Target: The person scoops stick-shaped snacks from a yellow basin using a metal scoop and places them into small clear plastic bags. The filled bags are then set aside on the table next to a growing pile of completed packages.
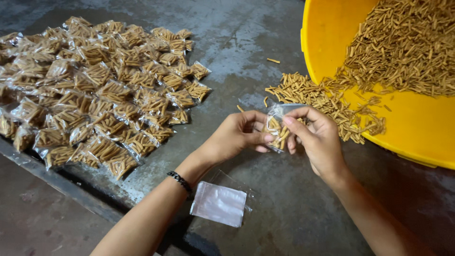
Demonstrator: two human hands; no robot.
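Note:
My left hand [237,135] and my right hand [318,138] together hold a small clear plastic bag [278,127] partly filled with brown snack sticks. The left thumb and fingers pinch its left side, and the right fingers grip its top and right side. Just beyond the hands, loose snack sticks [313,97] spill from a tilted yellow tub [417,128] onto the grey surface. A black bracelet [180,180] circles my left wrist.
A large pile of filled small bags [95,90] covers the left of the grey metal surface. A stack of empty clear bags [219,204] lies flat below my left forearm. A lower ledge [38,213] runs along the bottom left.

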